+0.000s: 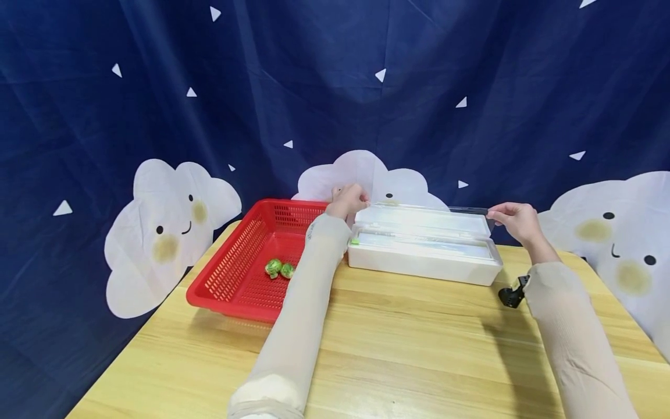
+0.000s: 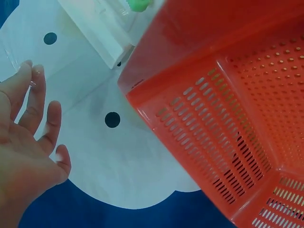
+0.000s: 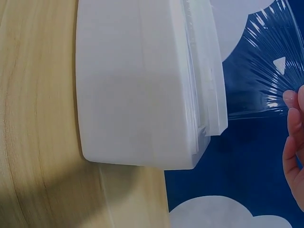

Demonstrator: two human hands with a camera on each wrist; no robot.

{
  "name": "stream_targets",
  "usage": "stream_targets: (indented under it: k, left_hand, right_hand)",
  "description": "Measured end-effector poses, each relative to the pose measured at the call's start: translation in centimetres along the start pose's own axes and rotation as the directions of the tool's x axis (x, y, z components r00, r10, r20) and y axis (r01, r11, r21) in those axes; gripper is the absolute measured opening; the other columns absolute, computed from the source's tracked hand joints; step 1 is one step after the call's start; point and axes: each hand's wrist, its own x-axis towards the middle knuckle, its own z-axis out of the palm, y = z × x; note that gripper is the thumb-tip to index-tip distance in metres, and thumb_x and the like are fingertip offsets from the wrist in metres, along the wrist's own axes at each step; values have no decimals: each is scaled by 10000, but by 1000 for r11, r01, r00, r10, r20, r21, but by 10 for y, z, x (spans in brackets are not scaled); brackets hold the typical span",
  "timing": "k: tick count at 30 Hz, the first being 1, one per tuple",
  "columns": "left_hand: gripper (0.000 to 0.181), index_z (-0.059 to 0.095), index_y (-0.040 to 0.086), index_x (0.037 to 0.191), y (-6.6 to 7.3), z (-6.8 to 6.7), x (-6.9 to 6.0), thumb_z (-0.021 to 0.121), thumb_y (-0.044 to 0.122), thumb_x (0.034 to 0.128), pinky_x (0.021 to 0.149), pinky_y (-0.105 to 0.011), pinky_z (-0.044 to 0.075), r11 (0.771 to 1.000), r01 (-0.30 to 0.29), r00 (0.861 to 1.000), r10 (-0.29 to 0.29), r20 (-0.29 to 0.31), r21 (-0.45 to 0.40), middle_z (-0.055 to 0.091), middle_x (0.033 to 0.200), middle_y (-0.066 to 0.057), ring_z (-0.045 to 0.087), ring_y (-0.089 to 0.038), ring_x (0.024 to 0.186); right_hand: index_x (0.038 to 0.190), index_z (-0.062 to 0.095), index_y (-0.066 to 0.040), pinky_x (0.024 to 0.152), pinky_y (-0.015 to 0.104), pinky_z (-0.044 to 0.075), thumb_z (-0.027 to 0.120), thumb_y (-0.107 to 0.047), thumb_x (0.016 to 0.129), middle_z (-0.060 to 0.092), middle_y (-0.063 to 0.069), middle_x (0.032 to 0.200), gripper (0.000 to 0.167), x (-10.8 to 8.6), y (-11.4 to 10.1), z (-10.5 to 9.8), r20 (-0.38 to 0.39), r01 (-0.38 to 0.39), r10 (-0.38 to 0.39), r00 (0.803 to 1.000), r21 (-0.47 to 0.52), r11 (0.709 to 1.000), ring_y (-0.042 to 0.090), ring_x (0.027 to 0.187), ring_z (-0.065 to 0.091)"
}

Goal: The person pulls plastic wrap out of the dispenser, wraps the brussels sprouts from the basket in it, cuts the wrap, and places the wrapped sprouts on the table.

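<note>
The bench is seen forward and downward from the head, farthest back. The basket is faced closely from the left wrist, the box from the right; both are shared with the head view.

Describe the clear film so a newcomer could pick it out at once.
On the wooden table, right of the red basket in the head view, sits a long, open white box. Along its far side, the clear film spans from the left hand to the right hand. Unlike the opaque box and basket, it is see-through, showing by shine and creases.
</note>
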Motion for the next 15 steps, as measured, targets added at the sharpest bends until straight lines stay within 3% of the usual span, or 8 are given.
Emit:
stream_targets:
  k: [5,8,11,14,15]
  left_hand:
    - [110,691,165,880,-3,1,2,613,241,868,915,-393,260,1000,-9,1000,9,20,-30,643,899,46,516,-154,945]
    - [108,703,174,899,-4,1,3,626,239,861,913,-385,262,999,-4,1000,5,12,-48,658,929,56,526,-144,967]
    - [118,710,177,917,-6,-1,3,634,244,856,909,-381,262,998,1,1000,-2,-12,-57,666,959,56,534,-143,995]
    - [135,711,179,936,-7,-2,3,634,255,856,902,-378,260,998,1,999,-3,-38,-59,663,984,53,535,-149,1015]
    - [138,712,178,939,-7,-2,3,634,256,857,898,-379,259,998,-2,999,-1,-47,-61,663,987,51,536,-153,1016]
  right_hand:
    - [914,683,-180,508,175,440,619,-486,796,668,-53,842,334,-8,-19,-11,28,-38,38,999,17,999,80,686,595]
    - [902,694,-139,537,201,472,639,-370,830,676,-48,818,248,-20,-55,-26,90,-80,69,994,128,989,90,685,600]
    - [907,693,-105,652,263,505,655,-293,835,681,-22,821,205,-32,-87,-38,127,-110,87,988,186,976,109,693,597]
    - [912,706,-126,645,218,478,677,-295,815,683,-41,820,197,-34,-93,-39,122,-138,113,986,217,966,81,686,580]
    - [930,701,-114,683,264,487,673,-284,820,683,-20,835,205,-34,-94,-40,134,-132,104,985,221,966,103,699,578]
